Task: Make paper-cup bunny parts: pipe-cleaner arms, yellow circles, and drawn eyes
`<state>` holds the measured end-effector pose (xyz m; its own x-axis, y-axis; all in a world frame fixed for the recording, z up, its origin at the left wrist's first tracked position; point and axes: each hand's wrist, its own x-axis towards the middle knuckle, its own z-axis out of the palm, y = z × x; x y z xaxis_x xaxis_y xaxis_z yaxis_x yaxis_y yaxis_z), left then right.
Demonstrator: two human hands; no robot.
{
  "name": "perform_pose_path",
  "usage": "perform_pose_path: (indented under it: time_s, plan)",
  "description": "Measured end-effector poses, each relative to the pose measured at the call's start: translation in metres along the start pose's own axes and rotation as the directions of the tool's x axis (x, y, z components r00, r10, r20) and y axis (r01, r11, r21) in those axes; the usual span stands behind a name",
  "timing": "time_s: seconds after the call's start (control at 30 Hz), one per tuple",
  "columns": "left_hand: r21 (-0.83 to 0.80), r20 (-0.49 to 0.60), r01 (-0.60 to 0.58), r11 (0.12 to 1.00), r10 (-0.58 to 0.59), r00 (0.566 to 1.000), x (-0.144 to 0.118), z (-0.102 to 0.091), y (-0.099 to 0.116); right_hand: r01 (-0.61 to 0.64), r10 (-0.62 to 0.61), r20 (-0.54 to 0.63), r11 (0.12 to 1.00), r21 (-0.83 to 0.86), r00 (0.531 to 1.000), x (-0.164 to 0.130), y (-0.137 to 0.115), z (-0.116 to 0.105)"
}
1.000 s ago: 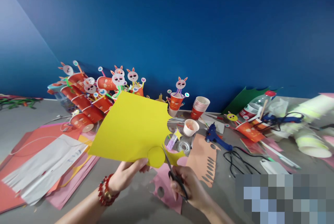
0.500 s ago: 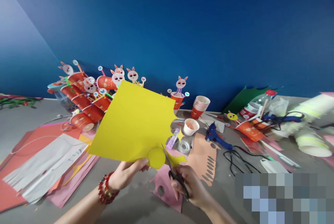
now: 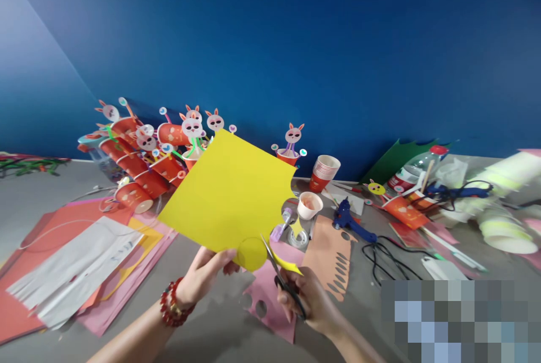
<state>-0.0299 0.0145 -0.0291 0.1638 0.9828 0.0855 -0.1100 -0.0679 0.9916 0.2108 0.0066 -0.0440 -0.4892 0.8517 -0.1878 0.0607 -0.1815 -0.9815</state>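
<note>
- My left hand (image 3: 211, 273) pinches the lower edge of the yellow sheet (image 3: 228, 194), thumb on top and fingers underneath, to the left of the small white tub (image 3: 310, 206) and mostly nearer me
- My right hand (image 3: 310, 301) has its fingers curled round the black-handled scissors (image 3: 273, 261), nearer me than the tub; how far the blades gape I cannot tell
- Done, as I judge it: the lower right side of the drawn circle (image 3: 252, 254) is trimmed, with a yellow strip (image 3: 286, 262) curling away on the tub's near side
- Left, it seems: the circle's upper arc, which joins it to the sheet
- A rabbit-headed cup (image 3: 293, 135) stands beyond the tub, to its left, and looks already put together
</note>
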Motion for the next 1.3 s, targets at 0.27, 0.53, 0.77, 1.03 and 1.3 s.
perform_pose_path:
  time_s: [0.27, 0.53, 0.77, 1.03, 1.3]
  plan:
    - [-0.02, -0.082, -0.072, 0.997, 0.07, 0.994, 0.003, 0.0, -0.003, 0.043, -0.044, 0.038, 0.998, 0.045, 0.998, -0.002, -0.01, 0.001]
    - [0.038, -0.04, -0.072, 0.997, 0.074, 0.996, 0.001, -0.002, -0.004, 0.043, -0.045, 0.061, 0.998, 0.034, 0.997, -0.006, -0.019, 0.001]
    - [0.043, -0.027, -0.088, 0.995, 0.089, 0.996, 0.002, -0.003, -0.002, 0.059, -0.06, 0.068, 0.998, 0.022, 0.996, -0.006, -0.016, -0.003]
    - [0.068, 0.0, -0.107, 0.992, 0.107, 0.994, 0.001, -0.004, 0.0, 0.111, -0.11, 0.073, 0.994, -0.001, 0.991, -0.007, -0.007, -0.008]
    - [0.202, -0.021, -0.224, 0.953, 0.232, 0.972, 0.005, -0.003, 0.004, 0.06, -0.068, 0.135, 0.996, 0.063, 0.988, -0.004, -0.013, -0.003]
